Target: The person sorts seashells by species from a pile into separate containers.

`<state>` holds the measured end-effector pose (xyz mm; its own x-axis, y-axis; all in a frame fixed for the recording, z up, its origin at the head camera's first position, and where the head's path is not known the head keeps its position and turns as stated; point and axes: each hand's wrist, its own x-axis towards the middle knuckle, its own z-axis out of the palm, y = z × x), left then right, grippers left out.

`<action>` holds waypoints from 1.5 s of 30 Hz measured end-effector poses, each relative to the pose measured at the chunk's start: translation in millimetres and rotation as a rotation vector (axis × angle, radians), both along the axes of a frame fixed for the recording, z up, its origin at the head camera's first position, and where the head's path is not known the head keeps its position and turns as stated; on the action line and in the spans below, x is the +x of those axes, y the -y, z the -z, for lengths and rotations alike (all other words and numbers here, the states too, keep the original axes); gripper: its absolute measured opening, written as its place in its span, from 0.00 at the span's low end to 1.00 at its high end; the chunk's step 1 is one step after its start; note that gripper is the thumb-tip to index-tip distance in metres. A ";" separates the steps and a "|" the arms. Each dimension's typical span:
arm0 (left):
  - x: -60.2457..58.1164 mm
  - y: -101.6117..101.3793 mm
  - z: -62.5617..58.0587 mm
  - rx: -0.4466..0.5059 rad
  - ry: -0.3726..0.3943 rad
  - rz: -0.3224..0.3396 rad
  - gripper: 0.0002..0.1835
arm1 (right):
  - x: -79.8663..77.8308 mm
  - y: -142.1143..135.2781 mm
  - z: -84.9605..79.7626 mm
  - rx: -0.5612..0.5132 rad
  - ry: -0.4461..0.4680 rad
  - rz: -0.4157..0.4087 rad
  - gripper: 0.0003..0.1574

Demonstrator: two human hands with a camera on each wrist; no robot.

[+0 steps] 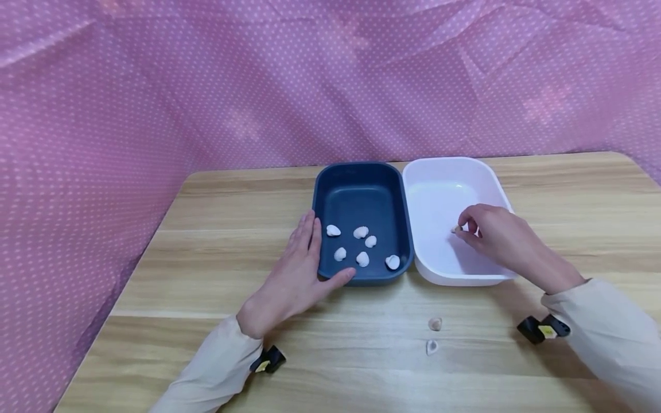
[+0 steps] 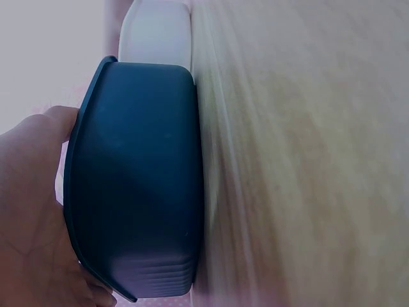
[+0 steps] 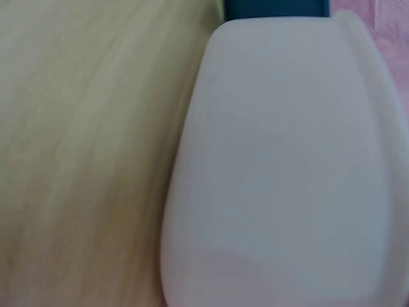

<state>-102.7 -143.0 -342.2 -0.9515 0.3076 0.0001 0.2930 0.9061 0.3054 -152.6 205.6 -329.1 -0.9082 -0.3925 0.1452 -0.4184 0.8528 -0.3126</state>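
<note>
My left hand [image 1: 294,272] rests on the dark blue tray [image 1: 361,169], its straight fingers along the left rim and its thumb over the front rim. In the left wrist view the thumb [image 2: 61,121] touches the rim from above. Several white seashells [image 1: 362,259] lie scattered in the front half of this tray. My right hand [image 1: 501,238] is over the white tray [image 1: 439,195], pinching a small tan seashell [image 1: 457,229] between thumb and fingers. The right wrist view shows only that tray's outer wall [image 3: 287,160], with the hand out of sight.
Two small seashells, a brownish one [image 1: 435,324] and a paler one [image 1: 431,347], lie on the wooden table [image 1: 351,355] in front of the white tray. Both trays stand side by side near the back edge. A pink dotted cloth [image 1: 310,74] hangs behind the table.
</note>
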 end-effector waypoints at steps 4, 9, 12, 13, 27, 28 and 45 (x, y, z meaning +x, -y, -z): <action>-0.5 -0.3 0.8 -0.004 -0.004 0.001 0.62 | -7.3 0.4 5.1 0.011 0.012 0.010 0.08; -0.1 0.0 0.6 0.001 0.007 -0.002 0.63 | -15.2 1.1 9.0 0.024 0.027 0.005 0.08; -0.1 -0.1 0.6 0.001 0.007 0.000 0.63 | -20.2 1.0 9.5 0.037 0.018 0.003 0.08; 0.0 -0.3 0.6 -0.001 0.005 -0.001 0.62 | -22.0 1.0 9.7 0.040 0.015 -0.002 0.08; -0.3 -1.7 0.7 0.002 0.006 -0.013 0.63 | -31.2 1.8 12.7 0.053 0.111 0.013 0.07; -0.3 -1.7 0.8 0.002 0.009 -0.014 0.63 | -31.0 1.6 12.0 0.055 0.119 0.016 0.07; -1.5 -1.1 0.5 0.005 0.004 -0.003 0.62 | 38.8 8.5 -25.4 -0.050 -0.194 -0.082 0.12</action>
<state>-104.2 -141.9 -342.7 -0.9524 0.3049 -0.0027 0.2890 0.9055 0.3108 -113.8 197.2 -303.8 -0.8264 -0.4522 0.3355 -0.5426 0.7987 -0.2600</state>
